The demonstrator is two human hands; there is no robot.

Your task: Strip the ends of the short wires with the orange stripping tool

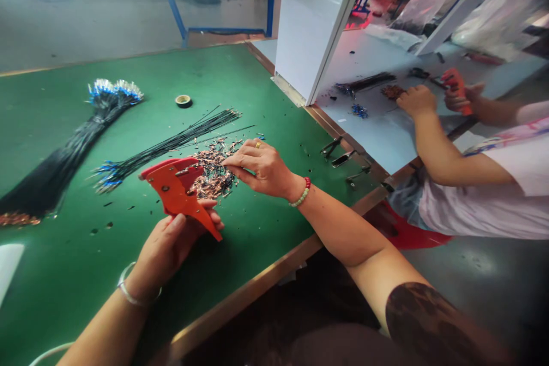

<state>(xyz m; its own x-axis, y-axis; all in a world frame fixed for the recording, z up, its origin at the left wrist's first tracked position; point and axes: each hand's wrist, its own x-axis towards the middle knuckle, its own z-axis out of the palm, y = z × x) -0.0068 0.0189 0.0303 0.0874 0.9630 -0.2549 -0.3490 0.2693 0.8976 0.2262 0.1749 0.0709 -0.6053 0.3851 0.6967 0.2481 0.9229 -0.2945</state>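
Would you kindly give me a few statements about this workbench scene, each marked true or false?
The left hand holds an orange wire stripper. True.
The right hand grips a roll of tape. False: it is at a pile of cut wire bits.
A beaded bracelet circles the right wrist. True.
A co-worker's hand holds an orange tool. True.
The black wire bundle lies on the floor. False: it lies on a green mat.

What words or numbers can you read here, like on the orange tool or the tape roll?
None can be read: the orange wire stripper in the left hand and the roll of tape show no clear letters or numbers.
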